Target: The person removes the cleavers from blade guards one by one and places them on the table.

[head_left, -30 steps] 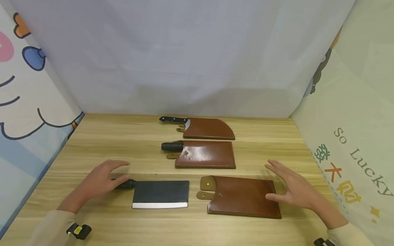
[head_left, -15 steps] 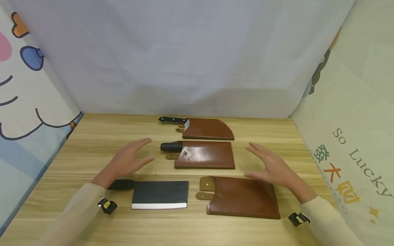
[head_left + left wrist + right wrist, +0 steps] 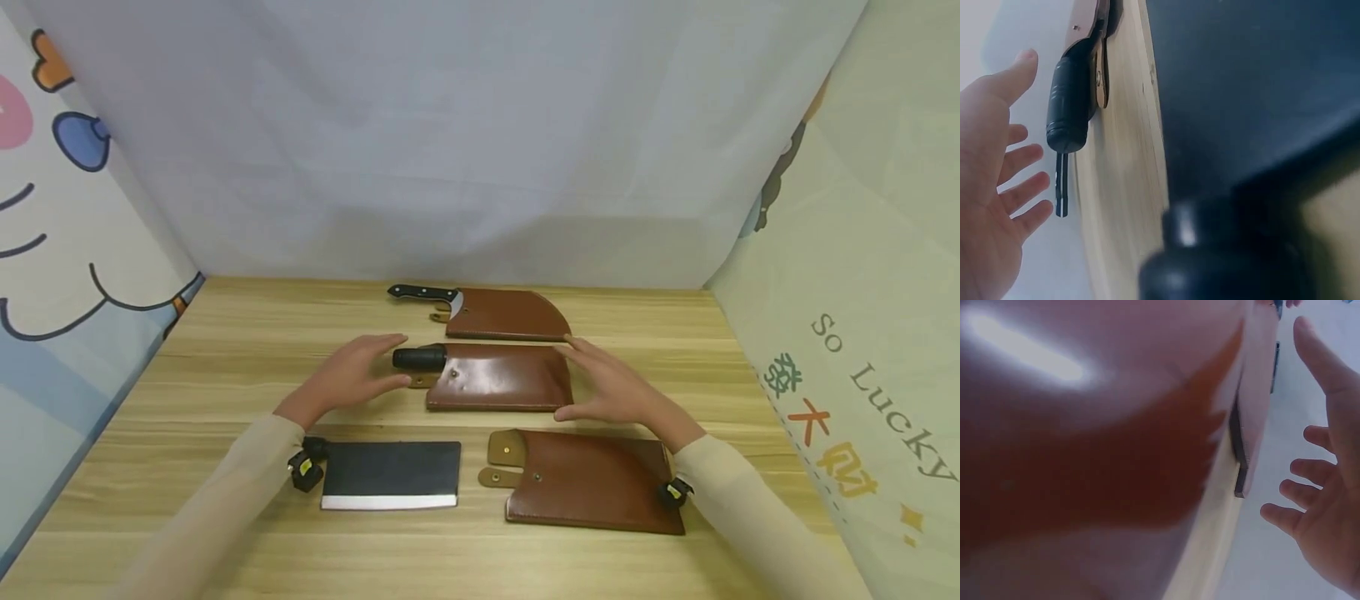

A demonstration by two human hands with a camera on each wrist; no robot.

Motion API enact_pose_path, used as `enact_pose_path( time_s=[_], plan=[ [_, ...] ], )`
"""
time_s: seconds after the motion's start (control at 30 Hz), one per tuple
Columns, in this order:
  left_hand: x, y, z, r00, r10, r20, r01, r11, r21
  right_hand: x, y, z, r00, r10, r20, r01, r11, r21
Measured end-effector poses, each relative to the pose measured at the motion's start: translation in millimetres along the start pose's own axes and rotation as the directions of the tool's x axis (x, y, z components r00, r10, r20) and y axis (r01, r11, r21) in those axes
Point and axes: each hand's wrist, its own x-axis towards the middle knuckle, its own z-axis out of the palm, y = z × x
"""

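Note:
In the head view, a cleaver with a black handle [image 3: 418,358] lies in a brown leather sheath [image 3: 502,379] in the middle row. My left hand [image 3: 348,379] hovers at that handle's end, thumb and fingers spread; the left wrist view shows a gap between the hand [image 3: 988,156] and the handle [image 3: 1067,103]. Over the right end of the same sheath is my right hand [image 3: 611,387], fingers extended and holding nothing. Nearer me, an unsheathed cleaver [image 3: 392,471] with a dark blade lies under my left wrist, its handle partly hidden. Another brown sheath [image 3: 592,483] lies below my right forearm.
A curved knife with a black riveted handle [image 3: 423,292] rests in its sheath [image 3: 510,314] at the back of the wooden table [image 3: 247,333]. A pale curtain [image 3: 465,150] hangs behind, with printed panels on both sides.
Both hands have moved forward and inward, from beside the front cleaver and front sheath to the two ends of the middle sheathed cleaver. The knives and sheaths have stayed in place.

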Motion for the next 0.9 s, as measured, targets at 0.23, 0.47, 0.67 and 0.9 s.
enact_pose_path(
  time_s=[0.23,0.47,0.67,0.9],
  plan=[
    [16.5,-2.0,8.3,0.998,-0.005,0.06,0.006,1.0,-0.016,18.8,6,11,0.998,-0.011,0.061,0.01,1.0,0.013],
    [26.2,1.6,14.6,0.992,-0.033,0.118,0.038,0.999,-0.035,29.7,8,16,0.993,-0.012,0.115,0.012,1.0,0.007],
    [30.9,4.5,17.2,0.989,-0.057,0.136,0.065,0.996,-0.053,33.2,8,16,0.984,0.024,0.178,-0.024,1.0,-0.003],
    [35.0,4.4,18.4,0.992,-0.05,0.116,0.057,0.997,-0.057,34.1,10,18,0.979,0.034,0.2,-0.032,0.999,-0.014]
  ],
)
